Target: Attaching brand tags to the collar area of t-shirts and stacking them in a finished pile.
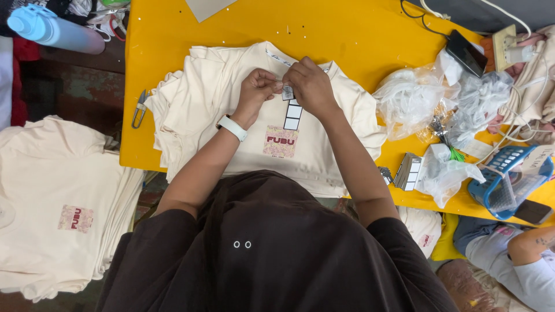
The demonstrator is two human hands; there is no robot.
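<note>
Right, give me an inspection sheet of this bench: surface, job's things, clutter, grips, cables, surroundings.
Surface: yellow table, bare along the far edge, crowded on the right.
Job's things: cream T-shirt lying on top of a stack of the same; strip of small tags hanging at its collar.
Clutter: thread snips at the left edge; clear plastic bags; pack of tags; blue basket; dark phone.
Grips: left hand and right hand close together at the collar, fingers pinching the tag strip.
Cables: white cables running from a plug strip at far right.
Surroundings: second shirt pile on the left; blue bottle; another person's arm at lower right.
</note>
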